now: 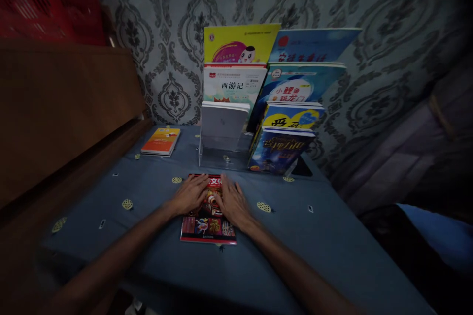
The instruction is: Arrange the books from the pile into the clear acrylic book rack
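A red and black book (209, 229) lies flat on the table, its lower edge toward me. My left hand (190, 194) rests flat on its upper left side, fingers stretched out. Across from it, my right hand (234, 204) lies on the upper right side with the fingers extended and the thumb pointing inward over the cover. Part of the cover is hidden under both hands. Just beyond the book stands a clear book rack (210, 157) holding several upright books, among them a white book (236, 81) and a dark blue book (281, 150).
A small stack of orange books (161, 141) sits at the back left of the cloth-covered table (148, 226). A wooden cabinet (66, 118) with a red basket (51, 5) on it stands to the left. Patterned wallpaper (166, 59) is behind; a grey curtain (402, 142) hangs at right.
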`<state>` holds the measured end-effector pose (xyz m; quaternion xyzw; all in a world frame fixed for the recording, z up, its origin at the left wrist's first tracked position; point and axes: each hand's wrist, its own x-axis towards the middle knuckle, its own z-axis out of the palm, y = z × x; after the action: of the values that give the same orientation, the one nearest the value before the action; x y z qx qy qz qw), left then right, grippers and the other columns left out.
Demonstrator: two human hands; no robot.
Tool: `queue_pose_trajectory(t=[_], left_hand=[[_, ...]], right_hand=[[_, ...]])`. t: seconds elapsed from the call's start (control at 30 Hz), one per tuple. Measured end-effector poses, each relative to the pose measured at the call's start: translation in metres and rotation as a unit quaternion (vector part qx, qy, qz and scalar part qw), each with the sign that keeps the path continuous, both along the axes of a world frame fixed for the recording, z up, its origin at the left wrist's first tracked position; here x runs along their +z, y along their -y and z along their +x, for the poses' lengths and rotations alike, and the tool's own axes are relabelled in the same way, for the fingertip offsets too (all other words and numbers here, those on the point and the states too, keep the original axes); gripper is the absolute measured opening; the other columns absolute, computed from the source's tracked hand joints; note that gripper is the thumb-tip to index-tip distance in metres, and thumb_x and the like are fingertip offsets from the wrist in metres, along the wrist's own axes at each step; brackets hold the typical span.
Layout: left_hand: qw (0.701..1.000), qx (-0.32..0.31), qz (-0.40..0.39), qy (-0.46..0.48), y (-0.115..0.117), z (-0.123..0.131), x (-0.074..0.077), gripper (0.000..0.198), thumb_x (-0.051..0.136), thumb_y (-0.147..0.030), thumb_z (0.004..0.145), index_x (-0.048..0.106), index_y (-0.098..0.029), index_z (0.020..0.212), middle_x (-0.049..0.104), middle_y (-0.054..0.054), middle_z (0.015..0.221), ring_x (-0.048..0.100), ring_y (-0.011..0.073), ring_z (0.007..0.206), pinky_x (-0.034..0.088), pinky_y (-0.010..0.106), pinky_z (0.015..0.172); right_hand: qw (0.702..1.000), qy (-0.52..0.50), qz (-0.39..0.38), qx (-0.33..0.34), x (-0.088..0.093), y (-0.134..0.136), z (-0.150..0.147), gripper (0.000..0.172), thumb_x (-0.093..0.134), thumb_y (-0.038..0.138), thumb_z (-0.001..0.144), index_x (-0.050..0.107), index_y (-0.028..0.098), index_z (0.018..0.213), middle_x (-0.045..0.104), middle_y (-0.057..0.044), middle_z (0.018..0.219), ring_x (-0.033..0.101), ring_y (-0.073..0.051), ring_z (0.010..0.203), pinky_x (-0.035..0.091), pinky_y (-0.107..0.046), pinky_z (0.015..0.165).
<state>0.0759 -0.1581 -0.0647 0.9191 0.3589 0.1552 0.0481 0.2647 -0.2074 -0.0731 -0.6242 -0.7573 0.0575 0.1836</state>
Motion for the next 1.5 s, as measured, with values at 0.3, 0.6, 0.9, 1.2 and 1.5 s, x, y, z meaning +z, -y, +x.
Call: queue_pose_trajectory(t=[0.3, 0.6, 0.9, 1.2, 1.5], left_hand=[[0.995, -0.092, -0.030, -0.030, -0.015, 0.032, 0.007, 0.047, 0.042, -0.017, 0.095, 0.050, -0.017, 0.142, 0.049, 0.014, 0.150, 0.041, 0.0220, 0.143, 0.030, 0.047, 0.119], [0.999, -0.018, -0.004, -0.026, -0.011, 0.028, 0.001, 0.045, 0.036, -0.027, 0.101, 0.045, -0.019, 0.145, 0.047, 0.011, 0.152, 0.042, 0.0216, 0.142, 0.029, 0.045, 0.118], [0.999, 0.041, 0.015, -0.001, -0.002, -0.010, -0.011, 0.048, 0.040, -0.035, 0.101, 0.045, -0.016, 0.145, 0.046, 0.014, 0.152, 0.041, 0.0243, 0.143, 0.031, 0.047, 0.117], [0.999, 0.050, 0.000, -0.001, 0.056, -0.036, -0.025, 0.064, 0.042, -0.050, 0.100, 0.030, -0.019, 0.155, 0.030, 0.015, 0.161, 0.022, 0.0310, 0.151, 0.028, 0.054, 0.118], [0.992, 0.089, -0.051, 0.075, 0.081, -0.035, -0.029, 0.061, 0.050, -0.048, 0.097, 0.040, -0.020, 0.150, 0.030, 0.015, 0.161, 0.021, 0.0342, 0.151, 0.028, 0.056, 0.118]], right_hand=[[0.999, -0.027, 0.020, 0.002, -0.003, 0.000, 0.001, 0.069, 0.038, 0.026, 0.091, 0.022, 0.003, 0.154, 0.039, -0.021, 0.155, 0.035, -0.027, 0.146, 0.026, -0.052, 0.119], [1.000, -0.014, 0.021, -0.004, 0.000, 0.002, 0.001, 0.063, 0.039, 0.029, 0.095, 0.029, 0.006, 0.153, 0.041, -0.020, 0.154, 0.038, -0.027, 0.144, 0.026, -0.049, 0.119], [1.000, 0.017, -0.003, -0.006, 0.006, 0.003, 0.000, 0.055, 0.039, 0.032, 0.098, 0.042, 0.008, 0.147, 0.038, -0.019, 0.157, 0.037, -0.029, 0.145, 0.023, -0.050, 0.120], [0.999, 0.048, 0.008, -0.012, 0.010, 0.006, -0.003, 0.048, 0.039, 0.029, 0.099, 0.048, 0.009, 0.143, 0.042, -0.019, 0.154, 0.040, -0.029, 0.143, 0.027, -0.051, 0.118], [0.997, 0.045, 0.029, 0.046, -0.004, 0.041, -0.005, 0.048, 0.045, 0.029, 0.098, 0.050, 0.017, 0.144, 0.043, -0.013, 0.155, 0.036, -0.032, 0.145, 0.035, -0.053, 0.116]])
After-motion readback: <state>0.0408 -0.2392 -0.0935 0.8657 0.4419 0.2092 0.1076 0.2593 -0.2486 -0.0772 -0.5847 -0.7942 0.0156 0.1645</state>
